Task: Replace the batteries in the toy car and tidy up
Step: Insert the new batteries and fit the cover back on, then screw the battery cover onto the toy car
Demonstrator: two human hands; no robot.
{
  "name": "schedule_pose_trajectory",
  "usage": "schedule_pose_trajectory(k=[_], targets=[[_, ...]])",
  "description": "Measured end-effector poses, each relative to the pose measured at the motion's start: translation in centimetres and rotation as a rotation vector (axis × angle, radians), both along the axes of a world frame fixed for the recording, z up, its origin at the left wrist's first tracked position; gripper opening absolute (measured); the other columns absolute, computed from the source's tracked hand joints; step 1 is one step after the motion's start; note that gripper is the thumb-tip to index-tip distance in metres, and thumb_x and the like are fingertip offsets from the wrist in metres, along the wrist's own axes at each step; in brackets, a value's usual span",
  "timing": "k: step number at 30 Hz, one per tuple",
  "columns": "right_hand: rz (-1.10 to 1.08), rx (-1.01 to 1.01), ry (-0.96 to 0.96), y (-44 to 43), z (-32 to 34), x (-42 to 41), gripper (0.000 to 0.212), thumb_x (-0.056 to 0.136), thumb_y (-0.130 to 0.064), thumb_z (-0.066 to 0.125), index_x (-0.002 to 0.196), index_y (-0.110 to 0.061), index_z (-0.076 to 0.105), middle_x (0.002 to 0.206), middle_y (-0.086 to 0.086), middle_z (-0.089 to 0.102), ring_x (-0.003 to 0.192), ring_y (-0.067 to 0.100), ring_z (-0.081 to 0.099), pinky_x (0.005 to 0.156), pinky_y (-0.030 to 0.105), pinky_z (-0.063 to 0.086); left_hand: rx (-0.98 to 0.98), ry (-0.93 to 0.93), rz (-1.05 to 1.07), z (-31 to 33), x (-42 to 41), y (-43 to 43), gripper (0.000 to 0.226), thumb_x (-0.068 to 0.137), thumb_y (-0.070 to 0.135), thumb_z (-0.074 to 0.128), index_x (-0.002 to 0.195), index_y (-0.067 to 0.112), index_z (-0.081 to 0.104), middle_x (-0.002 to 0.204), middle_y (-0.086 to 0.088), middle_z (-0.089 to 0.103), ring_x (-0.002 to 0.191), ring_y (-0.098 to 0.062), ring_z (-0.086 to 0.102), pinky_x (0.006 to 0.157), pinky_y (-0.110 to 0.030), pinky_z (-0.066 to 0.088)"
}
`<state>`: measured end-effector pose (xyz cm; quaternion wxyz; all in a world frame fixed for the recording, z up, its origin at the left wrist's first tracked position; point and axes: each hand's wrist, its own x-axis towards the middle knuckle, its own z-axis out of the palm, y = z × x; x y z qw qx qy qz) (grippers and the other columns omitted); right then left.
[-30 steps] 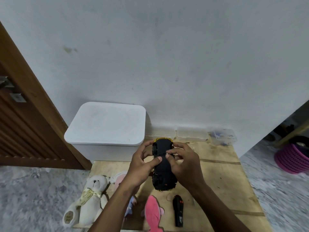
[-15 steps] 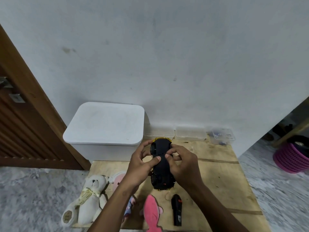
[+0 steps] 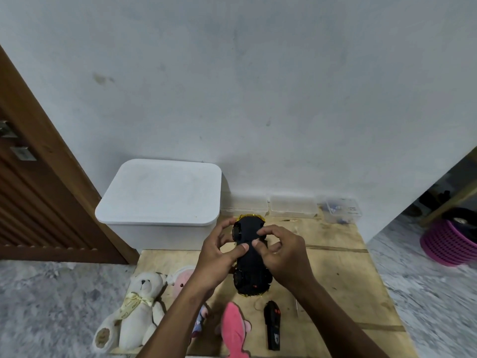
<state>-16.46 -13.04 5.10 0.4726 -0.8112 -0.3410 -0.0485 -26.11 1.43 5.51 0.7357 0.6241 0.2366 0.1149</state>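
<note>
The toy car [image 3: 251, 264] is black with yellow trim and is turned underside up, held above the wooden board [image 3: 343, 280]. My left hand [image 3: 219, 257] grips its left side, thumb pressed on the middle of the chassis. My right hand [image 3: 281, 254] grips the right side, its thumb and forefinger pinched on the chassis near the same spot. A black remote control [image 3: 273, 328] lies on the board just below the car. Whether the battery cover is on or off is hidden by my fingers.
A white lidded bin [image 3: 161, 200] stands at the board's back left. Clear plastic boxes [image 3: 293, 206] and a small parts box [image 3: 342, 210] line the wall. A white teddy bear [image 3: 136, 308], pink plush toys [image 3: 233, 329] and a thin tool [image 3: 296, 307] lie near the front. A pink basket [image 3: 449, 241] sits right.
Both hands stay on the upturned car. The thumbs have shifted slightly on the chassis, and my right fingers have curled in closer.
</note>
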Motion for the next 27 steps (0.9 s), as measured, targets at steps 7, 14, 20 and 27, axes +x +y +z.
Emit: schedule_pose_trajectory(k=[7, 14, 20, 27], targets=[[-0.017, -0.056, -0.033, 0.2, -0.3, 0.3, 0.010, 0.085, -0.024, 0.073, 0.088, -0.014, 0.071, 0.083, 0.000, 0.074, 0.064, 0.011, 0.069, 0.053, 0.034, 0.059, -0.029, 0.018, 0.001, -0.3, 0.3, -0.1, 0.054, 0.088, 0.004, 0.073, 0.124, 0.042, 0.059, 0.110, -0.002, 0.074, 0.105, -0.027, 0.071, 0.066, -0.039, 0.062], [-0.134, 0.029, 0.248, -0.6, 0.0, 1.2, 0.013, 0.086, -0.037, 0.073, 0.080, -0.027, 0.067, 0.085, -0.008, 0.073, 0.064, 0.013, 0.070, 0.055, 0.031, 0.057, 0.013, 0.039, 0.013, -0.8, 0.4, 0.0, 0.053, 0.092, 0.008, 0.069, 0.127, 0.045, 0.054, 0.118, 0.000, 0.066, 0.112, -0.023, 0.066, 0.079, -0.047, 0.064], [-0.358, -0.059, 0.500, -3.6, -5.7, 5.8, 0.009, 0.088, -0.030, 0.070, 0.086, -0.024, 0.064, 0.084, 0.004, 0.072, 0.069, 0.019, 0.070, 0.063, 0.051, 0.061, 0.056, 0.011, 0.001, -0.9, 0.1, 0.4, 0.069, 0.098, 0.011, 0.061, 0.120, 0.074, 0.044, 0.124, 0.005, 0.059, 0.118, -0.027, 0.062, 0.086, -0.049, 0.062], [-0.298, -0.722, 0.616, -6.7, -14.3, 7.5, 0.052, 0.078, -0.035, 0.070, 0.125, -0.023, 0.051, 0.097, 0.003, 0.067, 0.080, 0.019, 0.066, 0.069, 0.034, 0.056, 0.086, 0.012, -0.099, -1.6, 0.2, 0.9, 0.063, 0.104, 0.011, 0.051, 0.136, 0.064, 0.045, 0.138, 0.012, 0.057, 0.115, -0.021, 0.066, 0.082, -0.032, 0.060]])
